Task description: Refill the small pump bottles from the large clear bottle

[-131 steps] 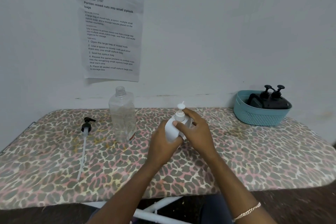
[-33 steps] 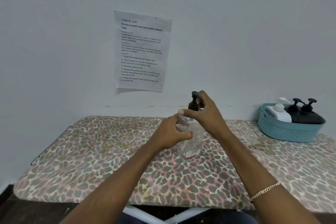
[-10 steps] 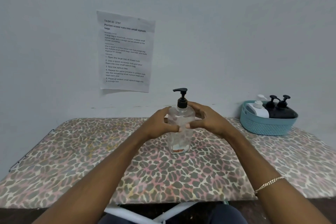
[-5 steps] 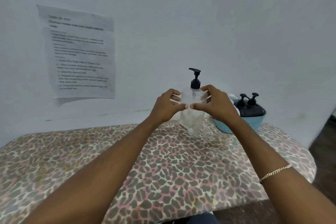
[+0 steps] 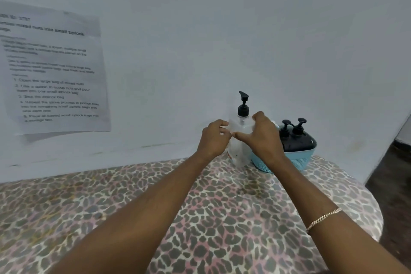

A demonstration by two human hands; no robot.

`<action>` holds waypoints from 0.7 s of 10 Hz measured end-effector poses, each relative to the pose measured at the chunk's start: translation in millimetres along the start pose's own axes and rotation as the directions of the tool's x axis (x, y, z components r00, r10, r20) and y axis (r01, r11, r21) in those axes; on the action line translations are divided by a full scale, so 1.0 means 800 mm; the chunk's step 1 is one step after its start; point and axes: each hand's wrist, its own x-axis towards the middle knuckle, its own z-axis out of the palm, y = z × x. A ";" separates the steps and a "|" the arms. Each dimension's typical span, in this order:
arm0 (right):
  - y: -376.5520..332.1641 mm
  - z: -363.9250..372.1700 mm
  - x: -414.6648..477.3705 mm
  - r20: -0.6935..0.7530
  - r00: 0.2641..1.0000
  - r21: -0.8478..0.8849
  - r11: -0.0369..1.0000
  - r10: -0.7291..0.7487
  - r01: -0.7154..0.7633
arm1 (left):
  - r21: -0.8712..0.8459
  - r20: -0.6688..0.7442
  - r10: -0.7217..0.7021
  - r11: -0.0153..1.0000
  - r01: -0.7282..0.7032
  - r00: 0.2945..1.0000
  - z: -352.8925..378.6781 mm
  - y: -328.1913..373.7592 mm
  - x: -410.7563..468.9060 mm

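The large clear bottle (image 5: 239, 153) with a black pump top (image 5: 243, 104) stands upright at the table's far right, next to the teal basket (image 5: 298, 161). My left hand (image 5: 212, 138) grips its left side and my right hand (image 5: 263, 138) grips its right side. Two black pump bottles (image 5: 295, 138) sit in the basket. My right hand hides the white pump bottle behind it.
The leopard-print table (image 5: 200, 218) ends at a rounded right edge (image 5: 378, 218) with dark floor beyond. A printed sheet (image 5: 53, 69) hangs on the pale wall, which runs along the table's far side, close behind the bottle and basket.
Both hands have carried the capped clear bottle from the table's middle to the right, up against the basket. My view has turned right with it.
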 end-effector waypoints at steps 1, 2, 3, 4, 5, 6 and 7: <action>0.007 0.010 -0.001 -0.011 1.000 -0.030 0.999 0.022 -0.022 | 0.013 0.021 -0.010 1.000 0.009 1.000 0.008 -0.007 0.005; 0.015 0.015 -0.004 -0.040 0.999 -0.054 0.998 0.029 -0.032 | 0.006 0.054 -0.008 1.000 0.007 0.999 0.013 -0.010 0.008; 0.016 0.015 -0.005 -0.062 0.998 -0.078 0.996 0.034 -0.039 | -0.009 0.089 -0.029 1.000 0.030 0.996 0.017 -0.007 0.007; 0.015 0.015 -0.007 -0.066 0.997 -0.085 0.996 0.033 -0.039 | -0.010 0.109 -0.045 0.999 0.047 0.993 0.019 -0.007 0.008; 0.013 0.013 -0.008 -0.026 0.999 -0.071 0.997 0.023 -0.025 | 0.028 0.132 -0.053 0.998 0.049 0.990 0.012 -0.002 0.003; 0.014 0.011 -0.011 0.020 0.999 -0.054 0.998 0.032 -0.031 | 0.072 0.109 -0.028 0.997 0.020 0.994 0.002 -0.004 -0.003; 0.011 0.002 -0.018 -0.003 0.999 -0.055 0.998 0.040 -0.040 | 0.122 0.062 0.016 0.992 -0.024 0.998 -0.014 0.001 -0.015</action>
